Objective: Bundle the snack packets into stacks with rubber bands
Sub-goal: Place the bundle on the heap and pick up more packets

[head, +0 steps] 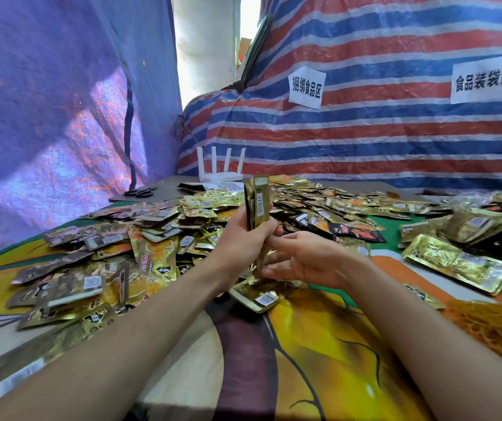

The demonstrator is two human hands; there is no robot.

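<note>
Above the table [319, 375], gripping a packet stack [258, 199] upright in curled fingers of the left hand [240, 235]; fingers of the right hand [304, 259] loose at its base. Could splay and slip from a one-handed hold, with rubber bands [492, 326] well apart.

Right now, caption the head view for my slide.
Left hand grips an upright stack of gold snack packets, right hand at its lower end, amid loose packets heaped on the table.

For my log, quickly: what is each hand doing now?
Left hand: grips an upright stack of packets.
Right hand: open, fingers at the stack's lower end.
</note>
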